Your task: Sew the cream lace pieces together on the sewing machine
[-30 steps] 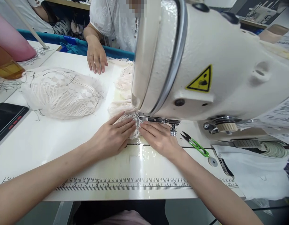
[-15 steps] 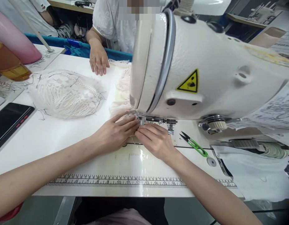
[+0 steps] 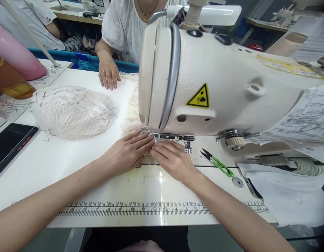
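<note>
My left hand [image 3: 126, 152] lies flat, fingers stretched out, pressing a small piece of cream lace [image 3: 132, 123] down at the presser foot [image 3: 156, 137] of a white sewing machine [image 3: 219, 87]. My right hand [image 3: 171, 159] rests flat beside it, fingertips touching the left hand's just in front of the needle. The lace under the fingers is mostly hidden; more of it trails behind the machine head.
A heap of white lace [image 3: 72, 112] lies at the left. A black phone [image 3: 9, 143] sits at the table's left edge. Green thread snips [image 3: 217, 162] lie right of the needle. A printed ruler [image 3: 162, 209] runs along the front edge. Another person's hand [image 3: 108, 73] rests at the far side.
My hands have drawn closer together at the presser foot, and less lace shows between them. The view has tilted up slightly.
</note>
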Action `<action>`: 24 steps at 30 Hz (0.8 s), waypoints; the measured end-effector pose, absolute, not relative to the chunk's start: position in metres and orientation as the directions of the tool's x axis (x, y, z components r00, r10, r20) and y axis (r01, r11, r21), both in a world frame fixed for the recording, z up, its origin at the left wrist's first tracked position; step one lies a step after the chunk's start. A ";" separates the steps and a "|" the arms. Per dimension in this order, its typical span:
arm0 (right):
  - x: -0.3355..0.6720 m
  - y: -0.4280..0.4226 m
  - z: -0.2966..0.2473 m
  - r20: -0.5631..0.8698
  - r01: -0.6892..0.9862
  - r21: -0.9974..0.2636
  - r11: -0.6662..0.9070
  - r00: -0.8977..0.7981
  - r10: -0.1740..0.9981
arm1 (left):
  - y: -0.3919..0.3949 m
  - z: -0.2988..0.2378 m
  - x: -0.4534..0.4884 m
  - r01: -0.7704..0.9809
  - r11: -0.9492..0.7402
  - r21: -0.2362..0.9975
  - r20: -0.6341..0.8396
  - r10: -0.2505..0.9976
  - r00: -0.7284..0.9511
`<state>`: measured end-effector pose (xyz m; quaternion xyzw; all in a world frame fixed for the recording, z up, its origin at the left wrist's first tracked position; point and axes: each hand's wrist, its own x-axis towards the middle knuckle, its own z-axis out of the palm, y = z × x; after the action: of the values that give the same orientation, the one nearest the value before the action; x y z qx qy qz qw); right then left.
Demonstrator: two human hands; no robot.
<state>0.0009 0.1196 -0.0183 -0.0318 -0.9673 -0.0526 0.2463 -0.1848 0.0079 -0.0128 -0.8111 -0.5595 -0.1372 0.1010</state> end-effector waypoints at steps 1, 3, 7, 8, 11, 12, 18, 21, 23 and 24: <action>0.001 0.120 -0.018 0.476 0.088 0.077 0.993 -0.878 0.041 | 0.008 -0.013 -0.185 0.936 -0.351 -0.015 0.345 0.877 0.334; 0.001 0.121 -0.018 0.468 0.087 0.057 0.995 -0.882 0.051 | 0.009 -0.013 -0.184 0.941 -0.339 -0.024 0.361 0.874 0.324; 0.000 0.121 -0.017 0.456 0.090 0.039 0.995 -0.888 0.063 | 0.009 -0.013 -0.180 0.948 -0.312 -0.060 0.380 0.871 0.311; 0.000 0.121 -0.017 0.455 0.096 0.040 0.995 -0.888 0.067 | 0.009 -0.013 -0.179 0.950 -0.305 -0.069 0.386 0.870 0.307; 0.000 0.121 -0.016 0.461 0.113 0.045 0.993 -0.884 0.080 | 0.009 -0.014 -0.176 0.955 -0.281 -0.094 0.410 0.863 0.294; 0.000 0.121 -0.016 0.462 0.115 0.044 0.992 -0.883 0.082 | 0.010 -0.014 -0.175 0.957 -0.273 -0.101 0.417 0.862 0.290; 0.002 0.128 -0.016 0.441 0.109 -0.015 0.994 -0.891 0.104 | 0.011 -0.014 -0.172 0.961 -0.256 -0.107 0.423 0.863 0.277; 0.004 0.130 -0.017 0.444 0.134 -0.021 0.991 -0.887 0.129 | 0.010 -0.014 -0.171 0.965 -0.251 -0.078 0.430 0.864 0.260; 0.006 0.130 -0.017 0.469 0.186 0.005 0.982 -0.868 0.162 | 0.010 -0.014 -0.170 0.966 -0.250 -0.069 0.428 0.867 0.255; 0.006 0.130 -0.017 0.483 0.214 0.021 0.977 -0.857 0.178 | 0.009 -0.014 -0.170 0.966 -0.250 -0.068 0.425 0.869 0.255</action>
<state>0.0061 0.1304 -0.0169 -0.1018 -0.9630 -0.0370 0.2469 -0.1703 0.0094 -0.0136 -0.7759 -0.5911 -0.1519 0.1599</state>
